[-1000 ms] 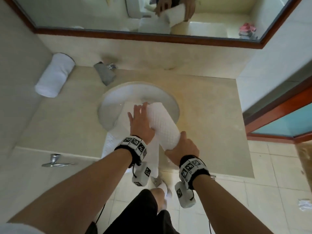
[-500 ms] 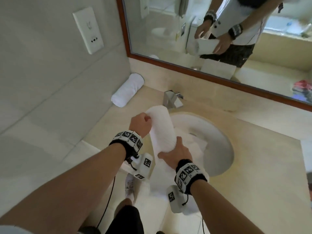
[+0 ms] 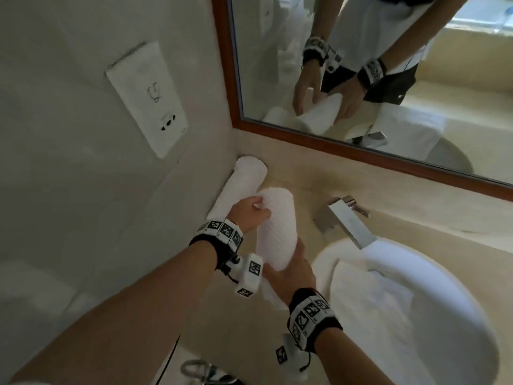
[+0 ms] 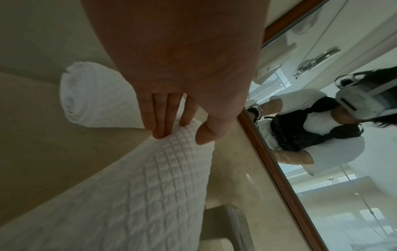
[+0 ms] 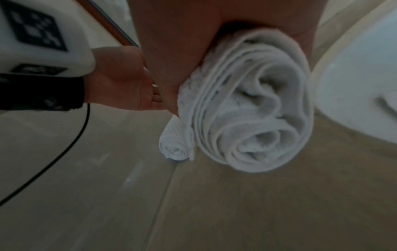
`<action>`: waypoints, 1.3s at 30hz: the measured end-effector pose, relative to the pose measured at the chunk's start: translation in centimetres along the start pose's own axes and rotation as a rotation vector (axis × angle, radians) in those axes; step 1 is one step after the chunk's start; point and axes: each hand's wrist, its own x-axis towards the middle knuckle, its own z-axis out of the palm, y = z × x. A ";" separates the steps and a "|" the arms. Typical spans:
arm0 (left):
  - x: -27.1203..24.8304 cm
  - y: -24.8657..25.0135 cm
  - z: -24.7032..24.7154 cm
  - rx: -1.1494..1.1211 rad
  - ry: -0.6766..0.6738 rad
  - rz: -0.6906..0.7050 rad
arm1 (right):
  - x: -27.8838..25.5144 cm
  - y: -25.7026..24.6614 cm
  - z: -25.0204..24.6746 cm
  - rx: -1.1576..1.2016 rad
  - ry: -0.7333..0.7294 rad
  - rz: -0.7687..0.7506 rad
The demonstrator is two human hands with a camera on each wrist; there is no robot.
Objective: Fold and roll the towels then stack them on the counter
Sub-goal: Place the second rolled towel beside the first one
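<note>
Beige tabletop (image 3: 291,190) under both grips, white sink (image 3: 416,315) to the right of the right grip, with a loose white towel (image 3: 369,295) lying in it. Waffle-textured rolled towel (image 3: 274,232) held between the two grips, above the tabletop. Second rolled towel (image 3: 244,182) lying against the wall, just beyond the left grip. Right hand (image 3: 291,273) wrapped round the near end of the held roll; left hand (image 3: 249,212) pinching its far end, fingertips (image 4: 159,132) and thumb pressed into the cloth.
</note>
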 end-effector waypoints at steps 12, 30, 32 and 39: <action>11.8 2.0 2.4 -0.010 -0.082 -0.014 | 9.6 -2.3 2.9 0.088 0.085 0.090; 13.4 3.2 0.6 0.893 0.002 0.668 | 10.5 -2.8 4.1 0.039 -0.078 -0.089; 13.1 3.7 1.7 1.063 -0.062 0.699 | 10.2 -2.8 4.7 0.087 -0.084 -0.048; 14.3 2.0 2.0 1.254 -0.040 0.591 | 12.2 -5.1 6.2 -0.008 -0.140 -0.061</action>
